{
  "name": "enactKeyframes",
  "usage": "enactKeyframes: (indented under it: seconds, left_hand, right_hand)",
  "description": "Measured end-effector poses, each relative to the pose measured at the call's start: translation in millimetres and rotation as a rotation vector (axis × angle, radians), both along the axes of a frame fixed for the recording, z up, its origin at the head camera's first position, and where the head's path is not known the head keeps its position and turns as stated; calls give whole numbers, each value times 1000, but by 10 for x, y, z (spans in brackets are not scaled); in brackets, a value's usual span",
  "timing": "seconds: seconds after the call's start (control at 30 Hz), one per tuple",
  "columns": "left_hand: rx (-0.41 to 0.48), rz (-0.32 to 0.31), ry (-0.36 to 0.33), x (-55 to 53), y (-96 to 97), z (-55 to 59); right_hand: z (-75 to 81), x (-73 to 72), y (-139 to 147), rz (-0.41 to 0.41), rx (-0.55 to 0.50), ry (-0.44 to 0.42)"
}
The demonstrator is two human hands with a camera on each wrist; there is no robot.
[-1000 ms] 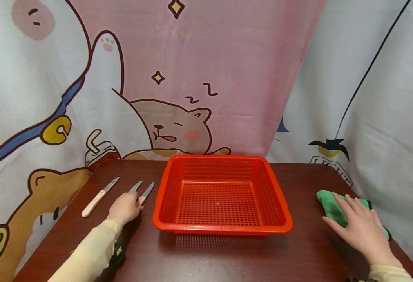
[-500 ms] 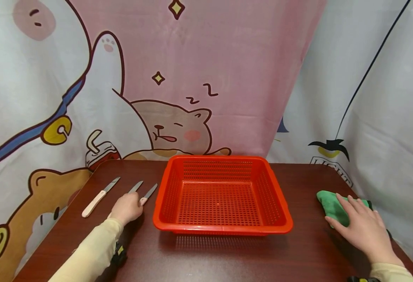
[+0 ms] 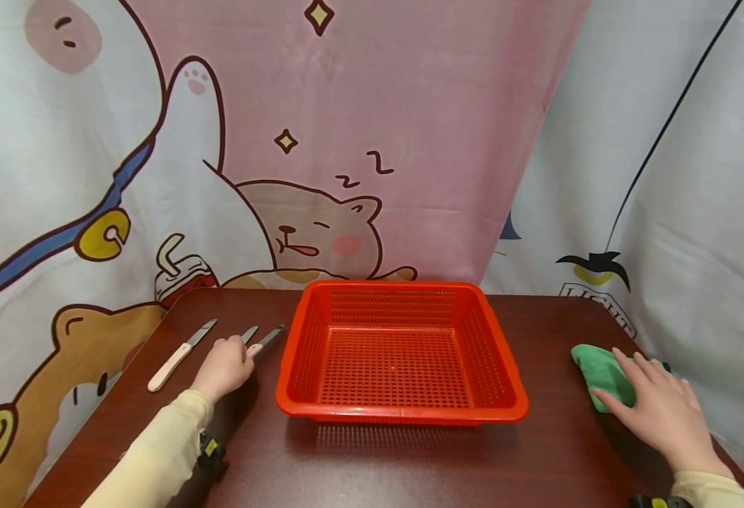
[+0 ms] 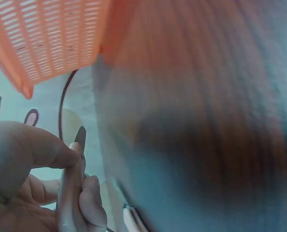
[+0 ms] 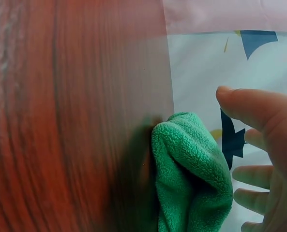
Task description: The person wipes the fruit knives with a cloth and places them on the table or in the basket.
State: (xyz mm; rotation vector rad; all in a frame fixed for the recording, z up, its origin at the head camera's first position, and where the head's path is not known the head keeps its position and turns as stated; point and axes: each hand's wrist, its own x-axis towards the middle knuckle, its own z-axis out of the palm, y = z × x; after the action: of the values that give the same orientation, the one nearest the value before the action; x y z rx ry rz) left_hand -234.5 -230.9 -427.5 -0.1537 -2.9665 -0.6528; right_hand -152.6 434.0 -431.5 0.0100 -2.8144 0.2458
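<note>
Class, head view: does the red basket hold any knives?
No: the red basket is bare inside, and the left hand holds one knife outside it.

Knives (image 3: 178, 355) left of basket (image 3: 402, 411), cloth (image 3: 603, 375) right.

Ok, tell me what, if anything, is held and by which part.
The left hand grips a knife by its pale handle; the right hand holds nothing.
</note>
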Motion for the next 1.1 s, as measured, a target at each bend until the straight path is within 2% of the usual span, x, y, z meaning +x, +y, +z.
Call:
enactKeyframes:
  seconds: [0.23,0.63,0.93,1.1]
  left_hand:
    - [98,-13,44,26,-9,156]
    - [224,-18,176,113,72,596]
    - [362,-62,154,170,231,807]
    - [446,-93,135,204,347,896]
  right_hand:
    - [34,-43,22,-2,6,-31]
    - [114,-202,134,-7,21,-110]
    - [152,-304,202,-6,20,-180]
    - [140,-361,279,-1,35,-250]
